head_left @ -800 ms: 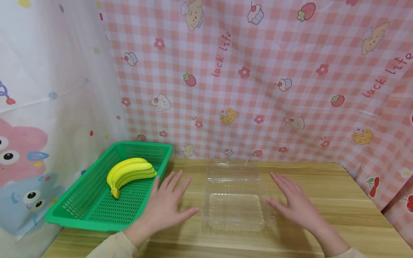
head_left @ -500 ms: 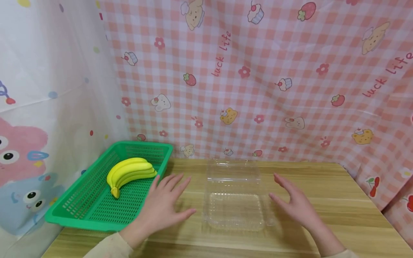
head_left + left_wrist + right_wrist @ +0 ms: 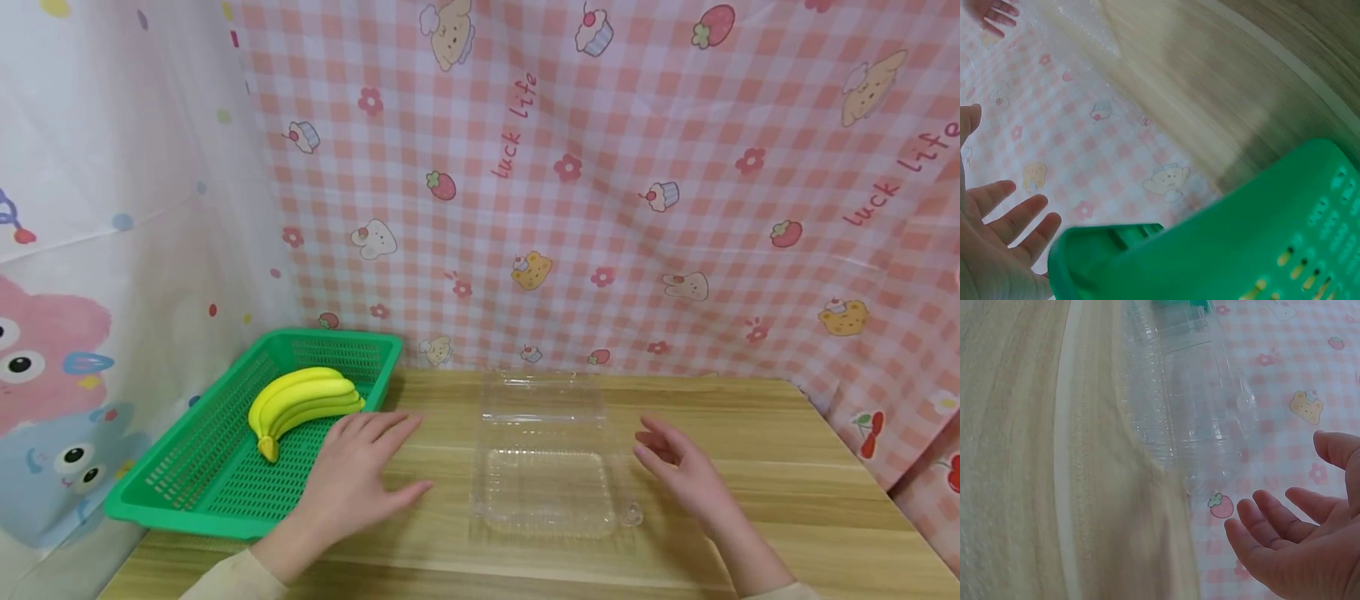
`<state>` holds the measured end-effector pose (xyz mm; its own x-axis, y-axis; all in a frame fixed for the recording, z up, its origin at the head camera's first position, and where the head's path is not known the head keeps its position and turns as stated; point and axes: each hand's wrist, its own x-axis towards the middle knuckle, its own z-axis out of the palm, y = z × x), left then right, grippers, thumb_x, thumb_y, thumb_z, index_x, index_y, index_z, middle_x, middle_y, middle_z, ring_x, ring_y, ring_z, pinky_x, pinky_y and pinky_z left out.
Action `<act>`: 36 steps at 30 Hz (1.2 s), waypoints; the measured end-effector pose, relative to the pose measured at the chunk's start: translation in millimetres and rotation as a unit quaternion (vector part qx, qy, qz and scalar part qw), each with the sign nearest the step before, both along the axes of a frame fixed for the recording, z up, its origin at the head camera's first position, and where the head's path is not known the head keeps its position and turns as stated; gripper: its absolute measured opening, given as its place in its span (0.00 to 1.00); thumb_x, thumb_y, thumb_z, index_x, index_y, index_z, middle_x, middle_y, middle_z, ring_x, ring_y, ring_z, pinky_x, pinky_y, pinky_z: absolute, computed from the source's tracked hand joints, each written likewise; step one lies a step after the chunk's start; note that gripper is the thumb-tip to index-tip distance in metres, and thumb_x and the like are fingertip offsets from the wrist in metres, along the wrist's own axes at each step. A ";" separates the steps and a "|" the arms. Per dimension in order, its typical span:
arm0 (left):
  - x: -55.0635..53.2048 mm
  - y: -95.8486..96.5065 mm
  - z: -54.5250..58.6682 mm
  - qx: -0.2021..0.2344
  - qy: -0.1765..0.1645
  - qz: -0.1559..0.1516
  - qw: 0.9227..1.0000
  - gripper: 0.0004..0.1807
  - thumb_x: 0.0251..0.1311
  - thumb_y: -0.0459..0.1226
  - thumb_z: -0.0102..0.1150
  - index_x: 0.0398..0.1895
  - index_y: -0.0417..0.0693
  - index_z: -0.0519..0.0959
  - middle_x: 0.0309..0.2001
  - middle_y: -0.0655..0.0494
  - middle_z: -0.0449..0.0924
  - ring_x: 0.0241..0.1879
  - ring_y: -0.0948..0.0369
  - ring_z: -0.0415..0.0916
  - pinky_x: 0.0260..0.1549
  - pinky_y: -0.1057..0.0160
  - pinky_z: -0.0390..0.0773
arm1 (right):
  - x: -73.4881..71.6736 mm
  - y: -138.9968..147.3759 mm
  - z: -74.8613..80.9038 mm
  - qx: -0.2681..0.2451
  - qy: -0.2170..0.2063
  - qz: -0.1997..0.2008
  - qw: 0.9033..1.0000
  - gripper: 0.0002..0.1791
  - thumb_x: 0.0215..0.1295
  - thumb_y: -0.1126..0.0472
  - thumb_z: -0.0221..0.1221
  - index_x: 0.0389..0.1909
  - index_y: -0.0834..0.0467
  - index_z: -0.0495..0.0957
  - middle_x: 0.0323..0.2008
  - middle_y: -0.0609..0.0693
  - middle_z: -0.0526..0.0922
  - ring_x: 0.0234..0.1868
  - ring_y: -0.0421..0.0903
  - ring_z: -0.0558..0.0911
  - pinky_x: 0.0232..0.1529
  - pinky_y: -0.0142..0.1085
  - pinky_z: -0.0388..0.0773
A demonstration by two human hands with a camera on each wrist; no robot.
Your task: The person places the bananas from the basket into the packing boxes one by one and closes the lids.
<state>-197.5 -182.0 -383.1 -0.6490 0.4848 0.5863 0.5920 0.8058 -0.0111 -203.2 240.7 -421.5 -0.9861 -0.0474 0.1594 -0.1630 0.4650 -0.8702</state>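
In the head view a bunch of bananas (image 3: 303, 406) lies inside a green plastic basket (image 3: 187, 523) on the left. My left hand (image 3: 348, 475) hovers by the basket's right side, fingers spread and holding nothing; the left wrist view has its fingertips (image 3: 1038, 206) close to the green rim. A clear plastic clamshell box (image 3: 547, 492) sits at the middle of the table with its lid raised at the back. To the right of the box is my right hand (image 3: 693, 475), loosely bent and holding nothing, apart from the box in the right wrist view too.
The wooden table (image 3: 787, 483) carries the basket and box. Behind it hangs a pink checked cloth (image 3: 480, 208), and a white patterned cloth (image 3: 150, 208) hangs close along the left side by the basket.
My left hand has drawn back toward the lower left, away from the box. My right hand has shifted slightly right, and its fingers have bent more. Basket, bananas and box have stayed put.
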 end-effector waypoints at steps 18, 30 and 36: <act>-2.4 -38.3 16.6 0.020 0.040 0.027 0.999 0.39 0.39 0.52 0.78 0.57 0.48 0.81 0.47 0.50 0.83 0.47 0.47 0.79 0.44 0.41 0.75 | -4.9 2.4 -13.0 -0.170 -0.094 0.024 0.981 0.31 0.76 0.64 0.50 0.71 0.76 0.52 0.59 0.72 0.72 0.46 0.36 0.80 0.52 0.41 0.80; -7.7 -59.0 32.7 0.041 0.051 0.042 0.997 0.33 0.40 0.47 0.77 0.54 0.47 0.82 0.46 0.48 0.84 0.46 0.46 0.80 0.43 0.40 0.74 | -8.8 -3.2 -17.9 -0.177 -0.128 0.015 0.976 0.33 0.72 0.64 0.54 0.70 0.77 0.54 0.55 0.67 0.75 0.46 0.44 0.82 0.47 0.37 0.82; -11.6 -68.7 41.4 0.032 0.046 0.060 0.997 0.34 0.41 0.47 0.77 0.56 0.47 0.81 0.46 0.47 0.84 0.47 0.44 0.79 0.44 0.38 0.74 | -11.4 -4.3 -18.8 -0.176 -0.139 0.017 0.974 0.34 0.72 0.64 0.55 0.70 0.76 0.54 0.52 0.63 0.78 0.45 0.45 0.81 0.44 0.36 0.82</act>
